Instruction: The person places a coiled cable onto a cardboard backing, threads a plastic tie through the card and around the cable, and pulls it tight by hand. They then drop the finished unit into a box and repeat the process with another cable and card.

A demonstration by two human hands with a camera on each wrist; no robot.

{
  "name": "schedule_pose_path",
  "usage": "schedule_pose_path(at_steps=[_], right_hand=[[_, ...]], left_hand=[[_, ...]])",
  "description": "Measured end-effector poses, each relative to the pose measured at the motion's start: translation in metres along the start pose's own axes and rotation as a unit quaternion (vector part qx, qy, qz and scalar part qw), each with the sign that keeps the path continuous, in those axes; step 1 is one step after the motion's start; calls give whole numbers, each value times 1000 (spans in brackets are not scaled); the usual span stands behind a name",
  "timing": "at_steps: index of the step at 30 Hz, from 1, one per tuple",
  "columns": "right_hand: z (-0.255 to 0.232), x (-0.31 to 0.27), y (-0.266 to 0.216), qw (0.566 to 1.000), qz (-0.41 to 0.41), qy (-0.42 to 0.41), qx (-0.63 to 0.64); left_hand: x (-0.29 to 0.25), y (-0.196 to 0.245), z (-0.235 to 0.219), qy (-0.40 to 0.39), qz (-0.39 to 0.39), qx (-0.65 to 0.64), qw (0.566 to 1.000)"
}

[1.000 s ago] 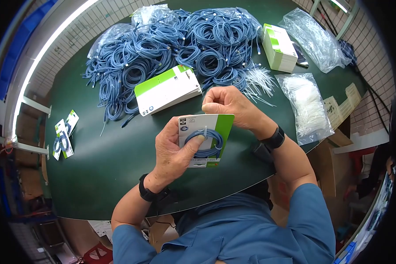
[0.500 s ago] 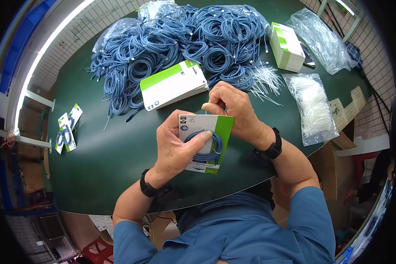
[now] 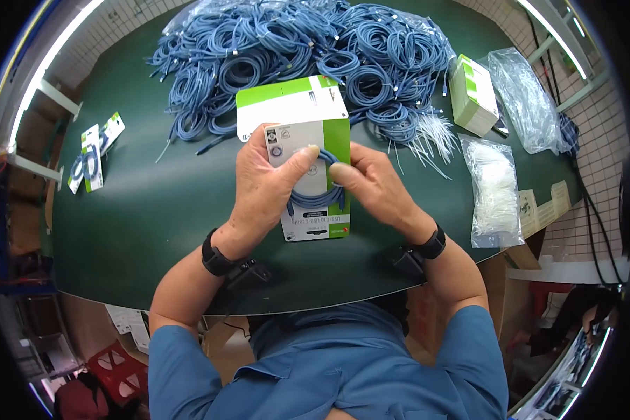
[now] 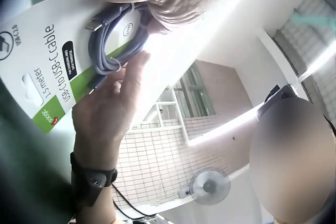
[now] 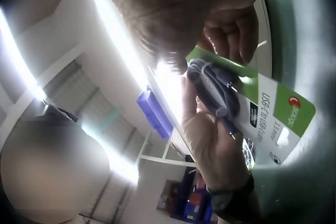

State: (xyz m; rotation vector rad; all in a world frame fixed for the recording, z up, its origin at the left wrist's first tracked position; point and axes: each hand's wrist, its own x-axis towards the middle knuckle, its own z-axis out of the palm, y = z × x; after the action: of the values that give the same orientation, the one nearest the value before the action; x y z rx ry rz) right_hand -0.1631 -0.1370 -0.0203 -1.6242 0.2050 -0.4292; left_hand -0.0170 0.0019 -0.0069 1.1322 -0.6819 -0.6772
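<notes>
In the head view the left hand (image 3: 262,185) grips the white and green card (image 3: 302,133) by its left side, thumb over the coiled blue cable (image 3: 311,198) on its face. The right hand (image 3: 381,189) holds the card's right edge, its thumb on the coil and its fingers behind. Two ties bind the coil (image 4: 100,50) in the left wrist view, and its metal plug ends lie over the printed card (image 4: 39,50). The right wrist view shows the same coil (image 5: 210,90) against the card (image 5: 283,113).
Behind the hands lie a stack of cards (image 3: 273,112) and a large heap of blue cables (image 3: 259,42). To the right are loose white ties (image 3: 434,140), a bag of ties (image 3: 493,192), another card stack (image 3: 474,98) and clear plastic (image 3: 528,98). Finished-looking carded cables (image 3: 91,157) lie left.
The right hand has come down from above the card's top edge onto its right side and the coil. The card is more upright in view, and the head view has shifted.
</notes>
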Motion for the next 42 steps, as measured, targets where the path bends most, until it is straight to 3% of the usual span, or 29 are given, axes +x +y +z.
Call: schedule_pose_path(at_steps=[1, 5, 8, 9, 10, 11, 12, 16, 18, 21, 25, 28, 34, 42], right_hand=[[3, -2, 2, 999, -14, -34, -38], [-1, 1, -4, 998, 22, -42, -30], [-7, 4, -2, 999, 31, 18, 0], [-10, 4, -1, 998, 36, 47, 16], [-13, 5, -1, 998, 31, 57, 16], [-15, 5, 0, 998, 26, 63, 5], [-16, 5, 2, 997, 23, 69, -4], [-10, 1, -1, 997, -8, 78, 0], [-4, 0, -2, 997, -20, 75, 6], [7, 0, -3, 986, -98, 133, 22], [3, -5, -5, 991, -79, 110, 8], [1, -6, -5, 993, -65, 97, -15], [6, -5, -1, 996, -22, 85, -22], [14, -3, 4, 992, -28, 115, -38]], left_hand=[[1, -1, 0, 6, -3, -5, 1000], [1, -5, 2, 7, -16, -40, 999], [0, -6, 14, 59, 104, 40, 992], [-1, -2, 15, 48, 105, 40, 992], [-3, 7, 11, 27, 191, 207, 959], [-6, 15, 7, 6, 272, 365, 890], [-8, 19, 6, -13, 345, 509, 788], [-17, 11, 20, -113, 349, 558, 744], [-16, 1, 19, -110, 360, 549, 746], [-11, -7, 19, -96, 385, 527, 752], [-4, -3, 14, -119, 392, 499, 764], [-3, -1, 9, -148, 344, 493, 785], [-6, 3, 13, -137, 301, 522, 786], [5, -3, 2, -159, 289, 476, 815]])
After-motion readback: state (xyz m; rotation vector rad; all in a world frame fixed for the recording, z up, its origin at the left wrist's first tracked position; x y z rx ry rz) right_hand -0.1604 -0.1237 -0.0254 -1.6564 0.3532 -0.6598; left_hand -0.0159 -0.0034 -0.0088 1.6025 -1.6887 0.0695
